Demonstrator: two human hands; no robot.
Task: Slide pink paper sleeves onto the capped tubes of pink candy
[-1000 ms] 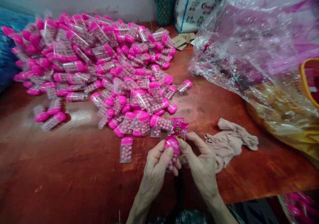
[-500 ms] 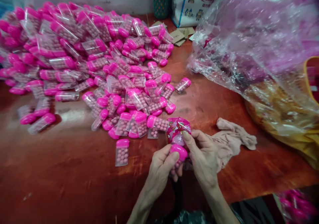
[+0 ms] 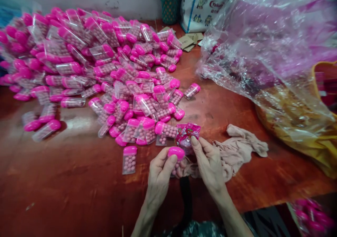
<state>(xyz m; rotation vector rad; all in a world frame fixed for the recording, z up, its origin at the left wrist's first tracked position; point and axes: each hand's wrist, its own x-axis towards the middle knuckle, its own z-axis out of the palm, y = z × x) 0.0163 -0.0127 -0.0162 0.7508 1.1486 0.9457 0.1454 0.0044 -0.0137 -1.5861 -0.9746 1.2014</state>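
My left hand [image 3: 159, 172] is closed around a clear candy container [image 3: 176, 153] with a bright pink cap, pink balls showing below it. To its right, my right hand [image 3: 209, 165] pinches a small pink printed packet [image 3: 187, 131] with a clear lower part. The container and the packet are apart. Just beyond my hands, another capped container [image 3: 166, 129] lies at the edge of a large pile of containers [image 3: 105, 65]. One single container [image 3: 129, 159] lies on the table left of my left hand.
A crumpled beige cloth [image 3: 243, 142] lies right of my right hand on the reddish table [image 3: 79, 195]. Clear plastic wrapping [image 3: 263, 47] and a yellow bag [image 3: 292, 124] fill the right side. Cardboard pieces [image 3: 189, 41] and a white printed bag [image 3: 202, 8] stand behind.
The container in my left hand has moved left, away from the packet. My right hand still pinches the packet, which has stayed nearly in place.
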